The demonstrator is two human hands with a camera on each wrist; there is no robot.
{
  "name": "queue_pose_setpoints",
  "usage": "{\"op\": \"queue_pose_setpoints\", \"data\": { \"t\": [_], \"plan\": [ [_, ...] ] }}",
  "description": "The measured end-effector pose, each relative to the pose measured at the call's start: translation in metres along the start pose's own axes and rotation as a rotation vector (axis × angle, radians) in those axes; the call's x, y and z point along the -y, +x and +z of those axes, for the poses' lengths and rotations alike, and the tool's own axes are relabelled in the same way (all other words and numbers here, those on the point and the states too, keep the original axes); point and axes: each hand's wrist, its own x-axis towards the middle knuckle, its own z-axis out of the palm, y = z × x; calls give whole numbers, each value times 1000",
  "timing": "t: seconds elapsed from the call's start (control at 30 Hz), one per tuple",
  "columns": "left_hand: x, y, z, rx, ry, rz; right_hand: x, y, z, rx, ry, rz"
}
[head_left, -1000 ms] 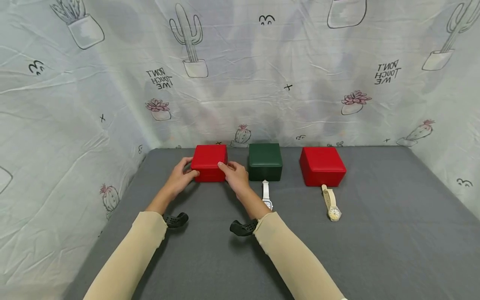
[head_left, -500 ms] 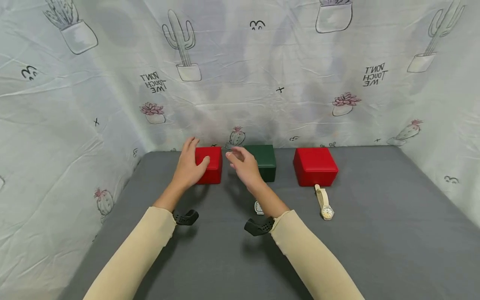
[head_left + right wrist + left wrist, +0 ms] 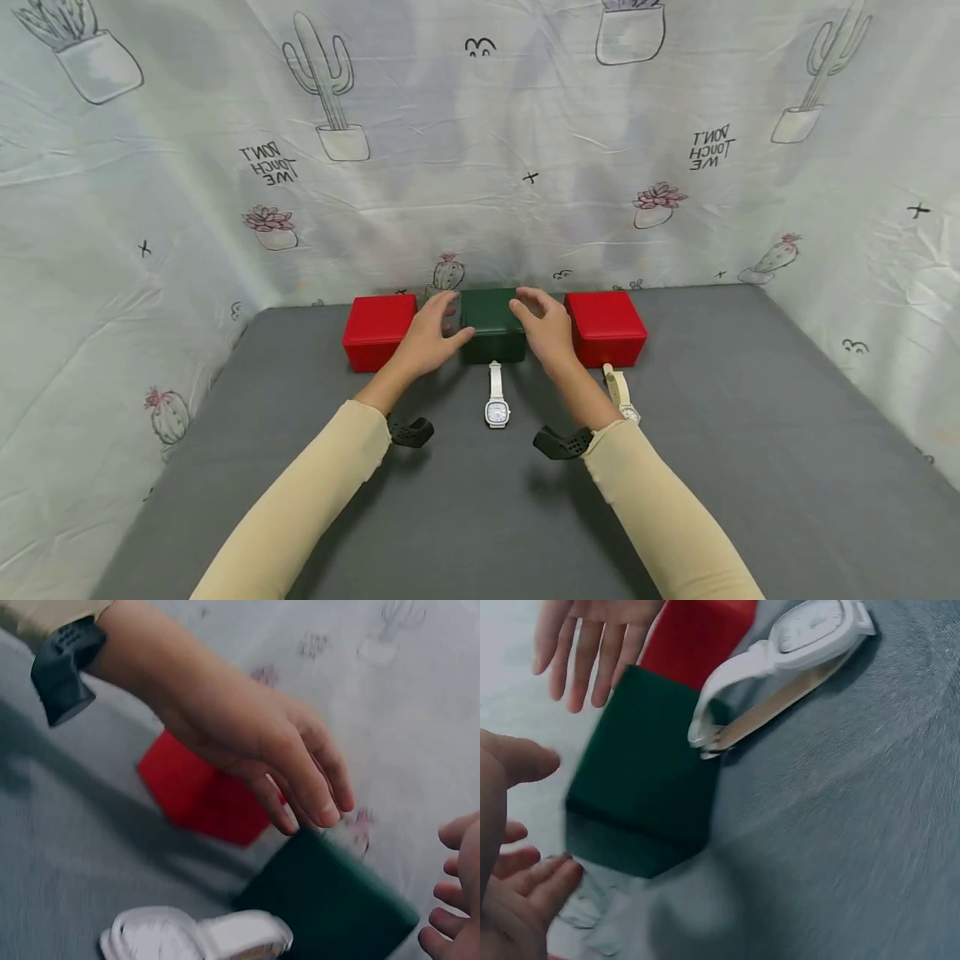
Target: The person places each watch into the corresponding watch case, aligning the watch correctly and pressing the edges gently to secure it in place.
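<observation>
A closed dark green box [image 3: 492, 329] stands at the back of the table between my hands. My left hand [image 3: 426, 337] is at its left side, thumb and fingers spread apart. On the other side my right hand [image 3: 551, 332] holds its fingers loosely bent near the box's right edge. Neither hand grips anything. A white wristwatch [image 3: 497, 408] lies in front of the green box, strap toward it; the left wrist view shows its square dial [image 3: 810, 626] close up.
Red boxes stand on either side, one at left [image 3: 377, 332] and one at right [image 3: 606, 327]. A cream wristwatch [image 3: 619, 392] lies before the right one, partly behind my right forearm. A patterned cloth [image 3: 405, 208] hangs behind the grey table [image 3: 465, 517].
Both hands have let go of the left red box and moved right to the green box. The head view has shifted to the right; boxes and watches look unmoved on the table.
</observation>
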Motion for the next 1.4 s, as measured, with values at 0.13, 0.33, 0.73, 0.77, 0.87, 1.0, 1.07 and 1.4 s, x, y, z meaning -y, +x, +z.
{"op": "queue_pose_setpoints", "data": {
  "t": [0.13, 0.33, 0.73, 0.77, 0.87, 1.0, 1.07, 1.4],
  "plan": [
    [5, 5, 13, 68, -16, -111, -16, 1, 0, 103, -15, 83],
    [10, 8, 23, 85, -67, -173, -30, 1, 2, 178, 11, 132],
    [14, 10, 24, 56, -203, -198, -48, -1, 3, 187, 254, 144],
    [13, 11, 24, 50, -198, -213, -48, -1, 4, 187, 288, 143],
    [8, 15, 24, 15, -144, -254, -48, -2, 6, 179, 382, 164],
    [-2, 22, 26, -66, -94, -328, -50, -4, 9, 141, 340, 153],
    [-7, 26, 26, -107, -84, -371, -51, -5, 10, 120, 283, 134],
    [-23, 45, 14, -107, -195, -502, -51, -7, 8, 109, 237, 119]
  ]
}}
